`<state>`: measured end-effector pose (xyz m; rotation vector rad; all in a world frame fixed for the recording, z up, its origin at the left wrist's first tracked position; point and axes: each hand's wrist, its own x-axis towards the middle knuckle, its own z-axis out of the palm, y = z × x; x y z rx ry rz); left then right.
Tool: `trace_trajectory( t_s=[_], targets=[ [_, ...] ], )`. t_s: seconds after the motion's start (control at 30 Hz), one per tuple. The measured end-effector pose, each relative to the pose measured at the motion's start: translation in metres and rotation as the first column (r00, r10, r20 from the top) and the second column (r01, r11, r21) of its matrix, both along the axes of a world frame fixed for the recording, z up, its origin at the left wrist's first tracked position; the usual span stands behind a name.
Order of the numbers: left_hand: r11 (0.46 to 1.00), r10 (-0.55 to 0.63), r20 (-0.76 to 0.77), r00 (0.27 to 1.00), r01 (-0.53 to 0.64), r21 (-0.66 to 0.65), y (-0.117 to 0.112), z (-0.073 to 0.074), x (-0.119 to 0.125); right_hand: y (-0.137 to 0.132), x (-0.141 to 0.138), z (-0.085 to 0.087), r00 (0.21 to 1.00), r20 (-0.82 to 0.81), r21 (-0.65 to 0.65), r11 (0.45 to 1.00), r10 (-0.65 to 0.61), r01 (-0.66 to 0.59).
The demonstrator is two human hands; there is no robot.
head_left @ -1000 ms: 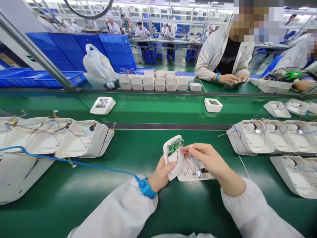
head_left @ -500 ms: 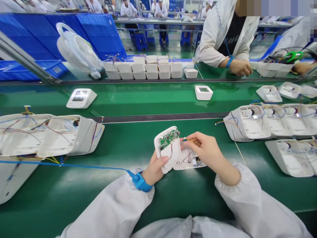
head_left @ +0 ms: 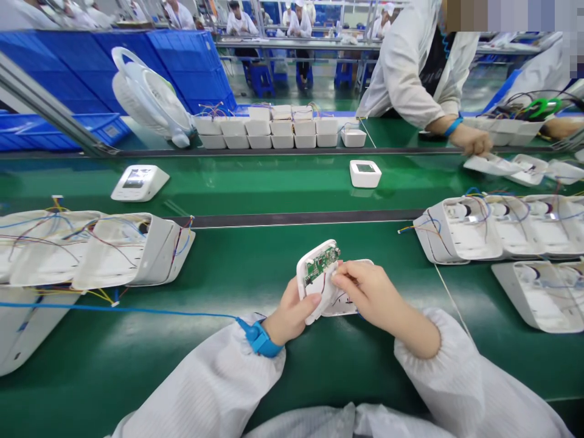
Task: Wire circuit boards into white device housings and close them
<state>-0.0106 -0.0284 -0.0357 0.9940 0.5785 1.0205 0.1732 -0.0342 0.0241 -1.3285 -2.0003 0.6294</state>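
Observation:
My left hand grips a white plastic housing half, holding it tilted above the bench. A green circuit board sits inside this half. At the board's lower right edge, my right hand has thumb and fingers pinched together; the small wire connector seen in them half a second ago is now hidden by the fingertips. Behind and below the right hand lies the other white housing half, partly covered, with thin wires running in it. A blue wrist strap is around my left wrist.
White open housings with loose wires stand left and right. Beyond a dark rail, two white units with screens sit on a green belt. A blue cord runs left from my strap. A co-worker's hand is at far right.
My right hand has moved left, bringing the connector against the board's edge. The housing half has shifted slightly right. Both screen units slid left, and the co-worker's hand reached right to a housing.

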Motion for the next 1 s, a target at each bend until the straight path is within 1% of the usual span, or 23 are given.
trace_trajectory(
  t_s=[0.07,0.13,0.2,0.27,0.4,0.47,0.57,0.7,0.83,0.93,1.0],
  targets=[
    [0.999,0.032,-0.051,0.998,-0.031,0.004,-0.001,-0.007,-0.002,-0.002,-0.004,0.002,0.995,-0.098,-0.078,0.997,0.013,-0.021],
    [0.999,0.043,-0.072,0.996,-0.043,0.001,-0.003,-0.014,-0.004,-0.003,-0.006,0.002,0.985,-0.172,-0.155,0.988,-0.014,-0.013],
    [0.999,0.047,-0.075,0.996,-0.048,-0.006,-0.003,-0.017,-0.005,-0.003,-0.006,0.002,0.973,-0.226,-0.228,0.974,-0.049,-0.004],
    [0.999,0.042,-0.07,0.997,-0.043,-0.008,-0.003,-0.016,-0.004,-0.003,-0.005,0.003,0.964,-0.258,-0.277,0.961,-0.069,-0.005],
    [0.999,-0.024,-0.047,0.999,0.025,0.02,-0.001,-0.01,-0.002,-0.001,-0.001,0.005,0.956,-0.287,-0.364,0.93,-0.064,-0.047],
    [0.999,-0.034,-0.035,0.999,0.035,0.035,-0.001,-0.009,-0.002,0.001,0.002,0.006,0.954,-0.292,-0.397,0.916,-0.063,-0.061],
    [0.998,-0.047,-0.034,0.998,0.048,0.05,-0.002,-0.013,-0.004,0.002,0.006,0.008,0.958,-0.278,-0.423,0.904,-0.064,-0.063],
    [0.997,-0.047,-0.045,0.998,0.05,0.057,-0.003,-0.017,-0.006,0.001,0.009,0.013,0.971,-0.234,-0.415,0.908,-0.041,-0.061],
    [0.998,-0.061,-0.046,0.997,0.062,0.031,-0.002,-0.009,-0.004,0.0,0.008,0.015,0.973,-0.227,-0.398,0.915,-0.027,-0.068],
    [0.997,-0.083,-0.021,0.996,0.083,0.0,-0.001,-0.001,0.0,0.0,0.007,0.013,0.966,-0.255,-0.383,0.921,-0.033,-0.069],
    [0.996,-0.089,-0.004,0.996,0.089,-0.022,-0.001,0.002,0.001,-0.001,0.005,0.011,0.966,-0.255,-0.351,0.935,-0.044,-0.05]
  ],
)
